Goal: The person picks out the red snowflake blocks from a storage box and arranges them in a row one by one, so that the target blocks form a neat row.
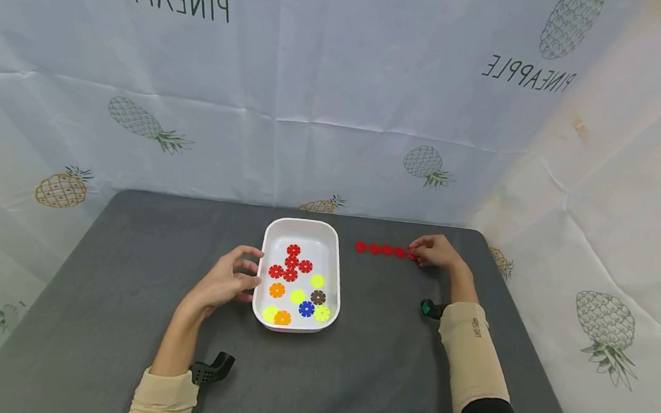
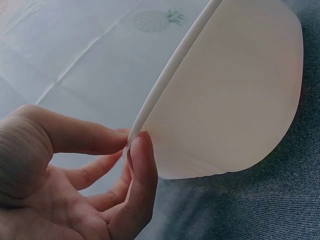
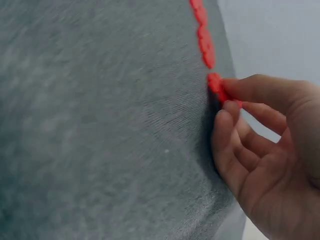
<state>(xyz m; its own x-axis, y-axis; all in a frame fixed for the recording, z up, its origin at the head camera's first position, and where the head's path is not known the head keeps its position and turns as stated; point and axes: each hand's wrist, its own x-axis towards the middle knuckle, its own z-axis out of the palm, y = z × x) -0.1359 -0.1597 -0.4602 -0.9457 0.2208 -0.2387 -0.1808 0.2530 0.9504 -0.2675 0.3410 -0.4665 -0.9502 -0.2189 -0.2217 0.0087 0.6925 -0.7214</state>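
Note:
My left hand (image 1: 228, 279) is at the left side of a white plastic tray (image 1: 337, 286). In the left wrist view its thumb and fingertips pinch the tray's rim (image 2: 165, 77). Red notched discs (image 1: 293, 250) lie in the tray's upper half; yellow, orange, blue and brown ones are lower down. Toward the back right, my right hand (image 1: 437, 251) pinches a red notched disc (image 3: 215, 85) between thumb and fingers, close over the cloth. This disc is at the right end of a row of several red discs (image 1: 388, 249), partly hidden by the fingertips.
A grey cloth (image 1: 314, 389) covers the table. Behind it and along the sides hangs a white curtain (image 1: 330, 75) with pineapple prints. Black wrist mounts (image 1: 213, 368) sit by both forearms.

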